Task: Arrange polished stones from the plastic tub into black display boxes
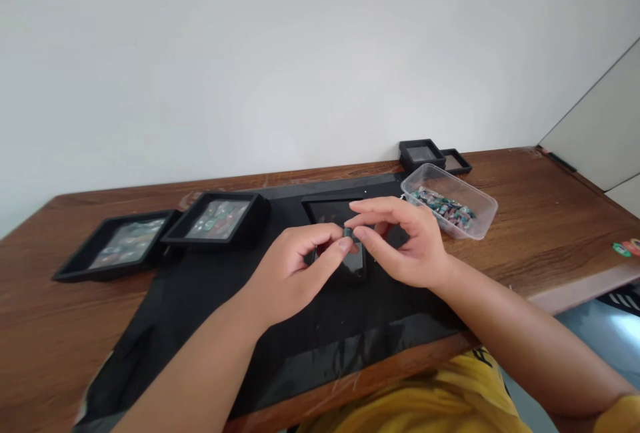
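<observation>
Near the middle of the view, my left hand (305, 269) pinches a small dark stone-like piece (348, 234) between thumb and fingers. My right hand (405, 236) is at the piece's right side, its thumb and fingertips around it and touching or nearly touching it. Beneath both hands lies a black frame (330, 205) on a black mat (210, 313); the hands hide much of the frame. To the right, a clear plastic box (477, 201) holds many small green, purple and whitish pieces (445, 209).
Two black frames with shiny pieces stand at the left, one (125, 243) beside the other (217, 219). More small black frames (423, 153) are near the wall at the back right. Round coloured items (623, 249) lie at the wooden table's (530, 219) right edge.
</observation>
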The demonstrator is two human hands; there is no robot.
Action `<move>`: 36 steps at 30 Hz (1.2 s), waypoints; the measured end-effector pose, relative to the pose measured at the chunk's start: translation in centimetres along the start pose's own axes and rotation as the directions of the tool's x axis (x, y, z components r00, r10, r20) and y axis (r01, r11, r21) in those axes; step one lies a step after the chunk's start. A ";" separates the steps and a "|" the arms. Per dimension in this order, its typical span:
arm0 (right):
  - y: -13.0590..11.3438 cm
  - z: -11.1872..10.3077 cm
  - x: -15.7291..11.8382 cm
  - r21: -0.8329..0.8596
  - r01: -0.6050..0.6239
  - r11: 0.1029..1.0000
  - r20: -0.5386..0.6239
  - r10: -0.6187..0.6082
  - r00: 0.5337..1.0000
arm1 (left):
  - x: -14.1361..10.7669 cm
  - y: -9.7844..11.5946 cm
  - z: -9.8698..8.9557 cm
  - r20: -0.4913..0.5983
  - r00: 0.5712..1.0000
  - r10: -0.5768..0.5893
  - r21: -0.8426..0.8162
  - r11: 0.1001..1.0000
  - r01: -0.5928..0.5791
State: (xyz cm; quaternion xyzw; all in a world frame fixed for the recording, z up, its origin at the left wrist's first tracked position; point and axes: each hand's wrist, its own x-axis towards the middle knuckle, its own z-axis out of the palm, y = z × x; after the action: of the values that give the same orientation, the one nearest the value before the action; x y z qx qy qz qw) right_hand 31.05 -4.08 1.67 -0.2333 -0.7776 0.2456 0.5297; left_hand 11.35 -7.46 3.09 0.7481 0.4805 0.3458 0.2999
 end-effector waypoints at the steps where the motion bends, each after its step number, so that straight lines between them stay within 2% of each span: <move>1: 0.0 0.0 0.0 0.012 -0.006 1.000 -0.008 0.006 1.000 | -0.1 -0.1 0.1 -0.004 1.000 0.006 0.019 1.000 -0.006; 5: 0.2 0.1 0.1 0.016 -0.024 1.000 -0.011 0.024 1.000 | -0.2 -0.3 0.1 -0.007 1.000 0.021 0.105 0.994 -0.020; 11: 0.3 0.0 0.0 -0.031 0.020 0.999 -0.003 -0.020 1.000 | -0.2 -0.3 0.0 -0.018 0.999 0.048 0.161 0.986 -0.044; 21: 0.1 -0.1 0.0 -0.133 0.083 0.988 0.004 -0.083 0.997 | -0.5 -0.3 -0.1 -0.004 0.993 0.115 0.162 0.980 -0.113; 36: 0.4 -0.1 0.0 -0.115 0.117 0.987 0.010 -0.116 0.993 | -0.5 -0.6 -0.1 -0.002 0.989 0.145 0.138 0.980 -0.143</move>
State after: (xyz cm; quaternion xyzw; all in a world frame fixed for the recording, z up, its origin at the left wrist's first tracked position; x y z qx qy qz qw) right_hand 31.15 -3.76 1.47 -0.2171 -0.8036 0.1694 0.5276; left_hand 10.82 -7.69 2.51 0.7978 0.4496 0.3370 0.2187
